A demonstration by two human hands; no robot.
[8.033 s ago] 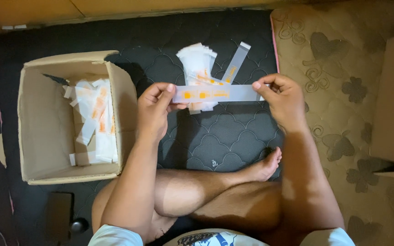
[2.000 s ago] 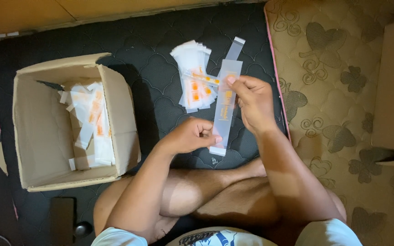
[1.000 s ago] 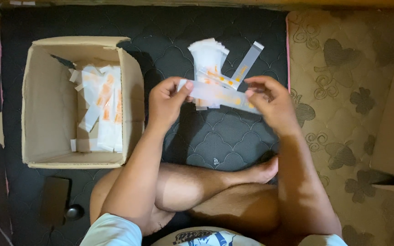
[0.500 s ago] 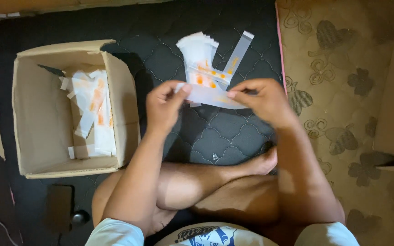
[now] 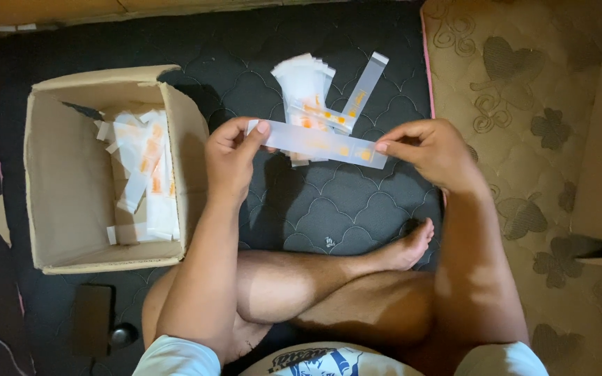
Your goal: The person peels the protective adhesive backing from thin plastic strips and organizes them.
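Translucent plastic strip (image 5: 318, 143) with orange marks is stretched level above the dark quilted mat (image 5: 329, 209), just in front of the stack of strips (image 5: 304, 87). Left hand (image 5: 231, 157) and right hand (image 5: 430, 150) pinch opposite ends; keeping it taut and flat seems wise.

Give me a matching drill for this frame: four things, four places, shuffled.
Things:
1. clear strip
2. cardboard box
3. pile of clear sleeves
4. dark phone

Places:
A. flat on the dark quilted mat, beyond the hands
B. held between left hand and right hand
C. below the box, near the knee
D. left of the left forearm, open

Pairs: 1-B, 2-D, 3-A, 4-C
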